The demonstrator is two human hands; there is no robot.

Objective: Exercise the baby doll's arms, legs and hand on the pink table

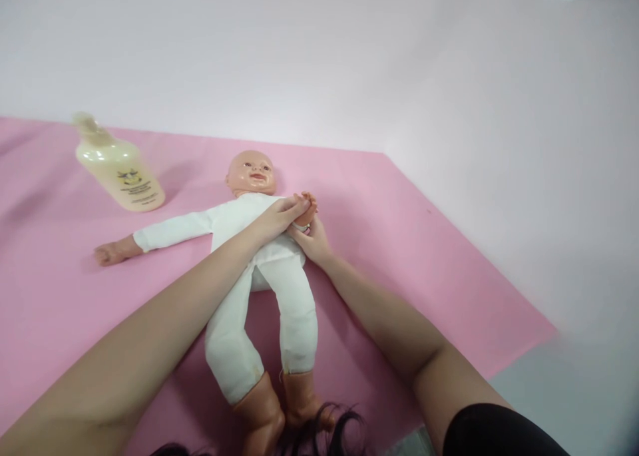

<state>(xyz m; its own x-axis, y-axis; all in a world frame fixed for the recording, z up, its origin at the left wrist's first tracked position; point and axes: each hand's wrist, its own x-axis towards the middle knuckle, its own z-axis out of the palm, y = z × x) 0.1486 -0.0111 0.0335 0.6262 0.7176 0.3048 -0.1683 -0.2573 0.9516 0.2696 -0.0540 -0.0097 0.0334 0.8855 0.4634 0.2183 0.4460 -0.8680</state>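
A baby doll (239, 224) with a white cloth body and plastic head, hands and feet lies on its back, head at the far end. My left hand (280, 218) reaches across its chest and is closed on the doll's raised hand (305, 214), thumb on top. Just below, my right hand (313, 240) is closed around the same doll arm near the wrist. Some of my fingers are hidden behind the doll's arm. The doll's other arm (172, 232) stretches out flat to the left.
A pale yellow pump bottle (122, 170) with a printed label stands to the left of the doll's head. Under everything is a pink surface (399, 243), with its edge at the right and a white wall (319, 56) behind. Dark hair (334, 433) hangs over the doll's feet.
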